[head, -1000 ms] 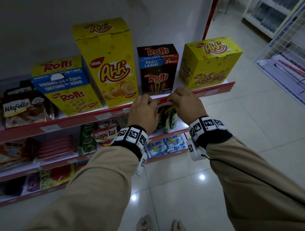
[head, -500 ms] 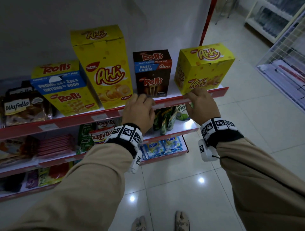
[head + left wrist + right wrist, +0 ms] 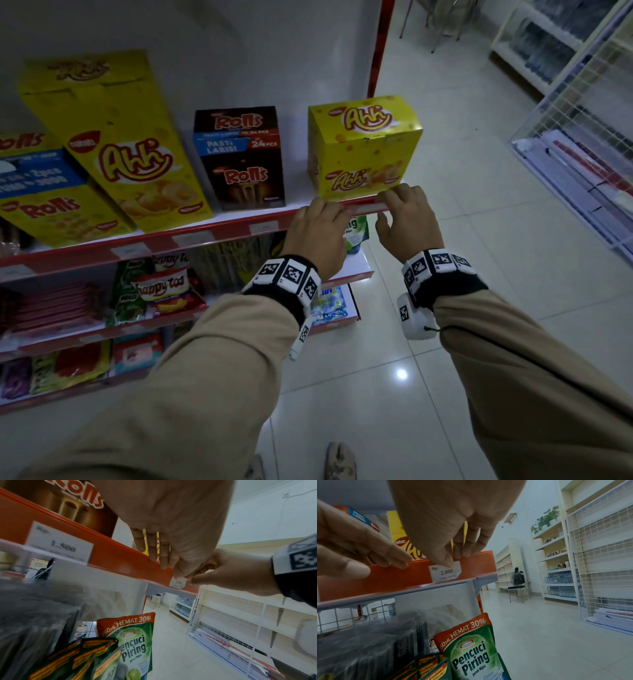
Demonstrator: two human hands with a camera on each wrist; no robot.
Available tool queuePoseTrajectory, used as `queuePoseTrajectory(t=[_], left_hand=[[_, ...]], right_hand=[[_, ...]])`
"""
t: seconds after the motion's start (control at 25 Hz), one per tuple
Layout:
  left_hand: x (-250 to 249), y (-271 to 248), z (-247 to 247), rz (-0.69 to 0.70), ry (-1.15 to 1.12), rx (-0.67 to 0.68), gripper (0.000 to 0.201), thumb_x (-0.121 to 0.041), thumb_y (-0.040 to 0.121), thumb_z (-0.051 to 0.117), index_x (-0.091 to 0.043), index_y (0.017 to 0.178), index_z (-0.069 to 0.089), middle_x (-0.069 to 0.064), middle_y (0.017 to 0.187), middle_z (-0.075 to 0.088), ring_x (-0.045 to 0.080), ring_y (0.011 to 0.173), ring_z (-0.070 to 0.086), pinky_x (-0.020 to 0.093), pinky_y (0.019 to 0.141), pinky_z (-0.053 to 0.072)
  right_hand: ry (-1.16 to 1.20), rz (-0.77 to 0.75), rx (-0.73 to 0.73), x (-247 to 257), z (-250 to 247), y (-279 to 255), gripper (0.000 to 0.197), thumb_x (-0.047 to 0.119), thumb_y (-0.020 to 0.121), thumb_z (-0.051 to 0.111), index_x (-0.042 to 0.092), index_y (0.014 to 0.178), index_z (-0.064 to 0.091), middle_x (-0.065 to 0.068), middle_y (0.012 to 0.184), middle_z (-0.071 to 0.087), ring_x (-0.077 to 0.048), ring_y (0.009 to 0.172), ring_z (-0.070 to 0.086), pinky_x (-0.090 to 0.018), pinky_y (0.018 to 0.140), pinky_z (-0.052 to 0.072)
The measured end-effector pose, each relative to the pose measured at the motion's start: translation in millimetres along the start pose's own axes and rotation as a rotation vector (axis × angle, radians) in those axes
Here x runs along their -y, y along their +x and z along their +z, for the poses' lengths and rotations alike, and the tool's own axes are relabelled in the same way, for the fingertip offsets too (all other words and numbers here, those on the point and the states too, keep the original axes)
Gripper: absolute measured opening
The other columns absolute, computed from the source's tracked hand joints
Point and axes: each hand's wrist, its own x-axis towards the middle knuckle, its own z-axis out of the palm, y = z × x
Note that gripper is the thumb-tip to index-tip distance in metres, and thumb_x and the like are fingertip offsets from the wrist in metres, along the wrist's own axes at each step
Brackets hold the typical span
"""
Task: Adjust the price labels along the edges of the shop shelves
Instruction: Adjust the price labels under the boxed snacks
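Note:
A white price label reading 2.000 sits in the red edge strip of the top shelf, below the small yellow Ahh box. My right hand pinches this label, thumb on its front and fingers over the strip's top. The left hand lies just left of it, its fingers resting fairly straight on the top of the strip. A second label reading 1.500 sits further left, under the brown Rolls box.
A tall yellow Ahh box and a yellow-blue Rolls box stand further left on the shelf. A green dish-soap pouch and snack bags hang below. A white wire rack stands to the right across the tiled floor.
Both hands have slid right along the shelf edge, from below the brown Rolls box to below the small Ahh box. The right hand now pinches the 2.000 label.

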Motion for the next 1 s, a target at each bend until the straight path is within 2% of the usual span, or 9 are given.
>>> queuePoseTrajectory(t=[0.12, 0.2, 0.28, 0.44, 0.68, 0.88, 1.0], left_hand=[[-12.6, 3.6, 7.1, -0.065, -0.011, -0.043, 0.057, -0.029, 0.088, 0.053, -0.021, 0.141, 0.036, 0.003, 0.143, 0.036, 0.025, 0.126, 0.034, 0.038, 0.099, 0.033], [-16.8, 7.2, 9.6, -0.087, 0.022, -0.052, 0.057, -0.032, 0.086, 0.054, -0.022, 0.14, 0.038, 0.002, 0.14, 0.038, 0.025, 0.124, 0.034, 0.038, 0.096, 0.032], [-19.2, 11.1, 9.6, -0.096, 0.034, -0.066, 0.053, -0.032, 0.084, 0.056, -0.022, 0.135, 0.043, 0.002, 0.132, 0.043, 0.025, 0.12, 0.037, 0.038, 0.094, 0.033], [-21.7, 20.2, 9.4, -0.096, -0.033, -0.112, 0.04, -0.025, 0.082, 0.057, -0.019, 0.121, 0.052, 0.004, 0.117, 0.048, 0.025, 0.111, 0.041, 0.035, 0.09, 0.034], [-22.9, 21.5, 16.3, -0.106, -0.088, -0.107, 0.048, -0.026, 0.084, 0.056, -0.018, 0.131, 0.047, 0.004, 0.122, 0.047, 0.026, 0.116, 0.039, 0.037, 0.095, 0.035], [-25.7, 24.1, 18.0, -0.135, -0.061, -0.1, 0.046, -0.028, 0.079, 0.059, -0.022, 0.124, 0.051, 0.004, 0.116, 0.046, 0.027, 0.112, 0.039, 0.037, 0.09, 0.034], [-24.5, 22.8, 18.9, -0.128, -0.09, -0.097, 0.044, -0.028, 0.079, 0.057, -0.021, 0.122, 0.052, 0.005, 0.116, 0.046, 0.027, 0.113, 0.039, 0.038, 0.089, 0.034]], right_hand=[[0.007, -0.068, -0.016, -9.2, -0.7, 2.0, 0.024, 0.002, 0.077, 0.059, 0.001, 0.1, 0.063, -0.018, 0.099, 0.063, -0.038, 0.093, 0.053, -0.04, 0.068, 0.047], [0.005, -0.092, -0.004, -14.9, 0.2, 3.4, 0.023, 0.003, 0.078, 0.058, 0.002, 0.101, 0.063, -0.016, 0.099, 0.063, -0.037, 0.094, 0.053, -0.04, 0.066, 0.047], [0.008, -0.101, 0.014, -17.2, 2.8, 5.1, 0.021, 0.005, 0.079, 0.058, 0.003, 0.1, 0.064, -0.016, 0.101, 0.063, -0.037, 0.095, 0.052, -0.041, 0.066, 0.047], [0.01, -0.139, -0.021, -20.0, 6.3, 7.1, 0.014, 0.004, 0.075, 0.063, 0.005, 0.089, 0.064, -0.016, 0.091, 0.062, -0.038, 0.089, 0.053, -0.04, 0.062, 0.046], [0.04, -0.19, -0.12, -28.8, 5.5, 5.8, 0.014, 0.003, 0.077, 0.063, 0.008, 0.09, 0.066, -0.009, 0.082, 0.067, -0.034, 0.083, 0.058, -0.037, 0.062, 0.049], [0.06, -0.204, -0.061, -32.0, 5.7, 8.8, 0.016, 0.006, 0.075, 0.065, 0.007, 0.091, 0.067, -0.011, 0.087, 0.066, -0.035, 0.088, 0.056, -0.037, 0.064, 0.049], [0.026, -0.192, 0.035, -29.0, 7.2, 9.2, 0.014, 0.008, 0.079, 0.064, 0.003, 0.092, 0.067, -0.016, 0.095, 0.062, -0.038, 0.094, 0.052, -0.044, 0.07, 0.049]])
